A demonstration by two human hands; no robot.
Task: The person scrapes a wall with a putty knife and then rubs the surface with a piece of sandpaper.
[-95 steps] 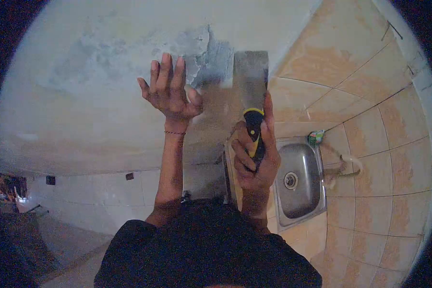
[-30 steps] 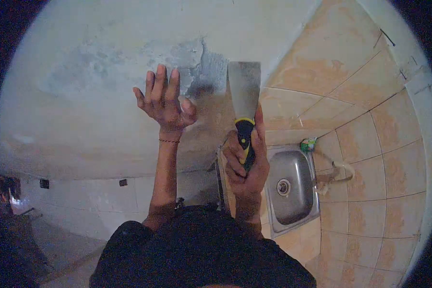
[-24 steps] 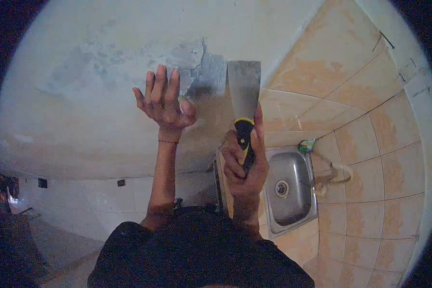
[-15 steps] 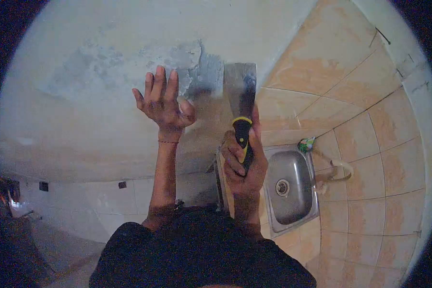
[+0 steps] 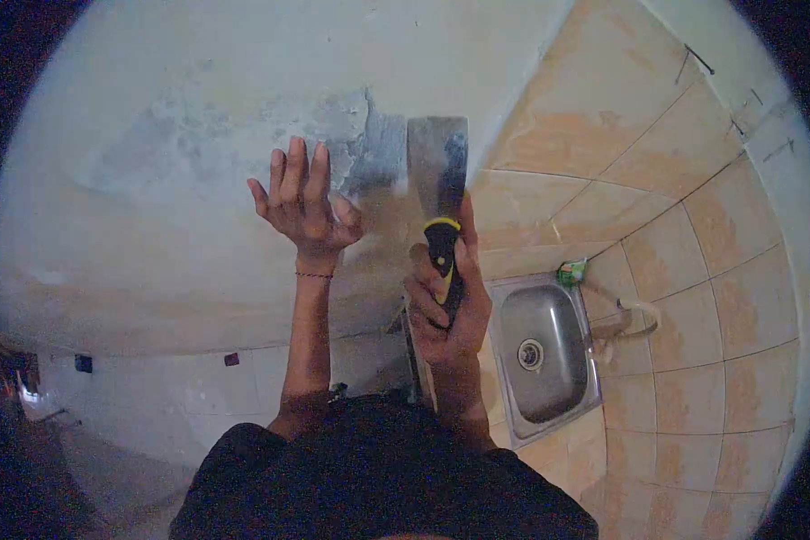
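My right hand (image 5: 450, 301) is wrapped round the black and yellow handle of a putty knife (image 5: 437, 166). Its wide metal blade points up, close to or against the wall (image 5: 270, 54); contact is hard to judge. On the left, my left hand (image 5: 304, 200) has its fingers spread, holds nothing, and seems to lie against the wall. Just above those fingertips is a grey patch (image 5: 333, 121) where the paint has come off, with a ragged peeling edge near the blade.
A steel sink (image 5: 544, 360) is set in a tiled counter at the lower right. A green packet (image 5: 572, 272) sits at its corner, beside a pale curved tap (image 5: 639, 317). Orange-beige tiles (image 5: 675, 225) cover the right wall. Dark sockets or fittings (image 5: 83, 363) show at the lower left.
The putty knife and my right hand have shifted slightly left in view. My left hand sits slightly lower in view, fingers still spread. The view itself has tilted a little.
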